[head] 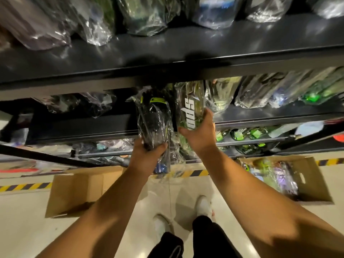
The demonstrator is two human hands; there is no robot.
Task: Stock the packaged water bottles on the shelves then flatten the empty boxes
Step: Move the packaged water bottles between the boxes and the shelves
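Note:
My left hand (148,152) grips the lower end of a black water bottle (153,120) wrapped in clear plastic, with a yellow-green lid band at its top. My right hand (200,133) holds a green bottle (190,108) in plastic with white lettering. Both bottles are raised in front of the middle black shelf (260,113), their tops under the edge of the upper shelf (167,53). Several wrapped bottles (260,92) stand in a row on the middle shelf to the right. On the floor at the right, an open cardboard box (314,185) holds more wrapped bottles.
A second open cardboard box (74,190) sits on the floor at the left. Wrapped bottles line the top shelf (145,17) and lower shelves (245,135). Yellow-and-black floor tape (24,187) runs along the shelf base. My white shoes (203,205) stand on the pale floor between the boxes.

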